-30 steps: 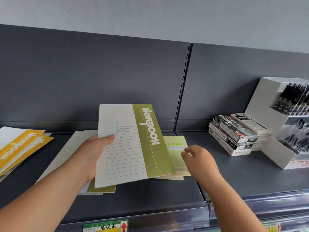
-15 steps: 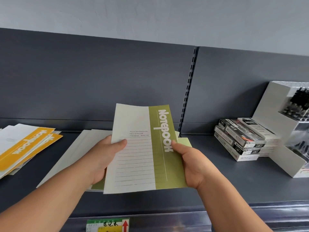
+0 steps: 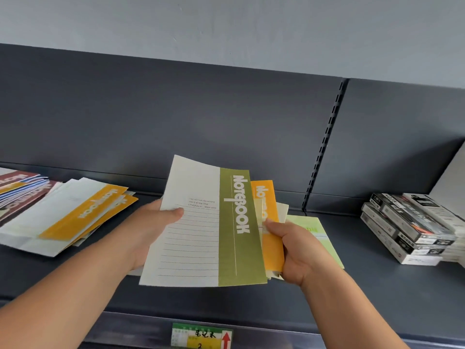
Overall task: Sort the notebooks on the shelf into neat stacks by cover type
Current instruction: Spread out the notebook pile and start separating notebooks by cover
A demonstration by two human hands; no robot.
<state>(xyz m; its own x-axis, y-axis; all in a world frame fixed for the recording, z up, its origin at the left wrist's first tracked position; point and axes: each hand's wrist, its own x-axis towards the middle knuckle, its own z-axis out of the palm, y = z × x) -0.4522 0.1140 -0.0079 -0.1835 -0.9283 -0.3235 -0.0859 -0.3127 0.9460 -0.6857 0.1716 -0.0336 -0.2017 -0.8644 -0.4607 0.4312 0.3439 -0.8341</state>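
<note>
Left hand is pinching the green notebook; right hand is gripping the orange notebook behind it; best sliding them apart flat, toward the orange stack.

A pile of black and white boxes lies at the right, with a white stand just behind it. A dark grey back panel has a strip of little holes running up it, under a pale wall. A green and yellow label with a red arrow sits low in front.
</note>
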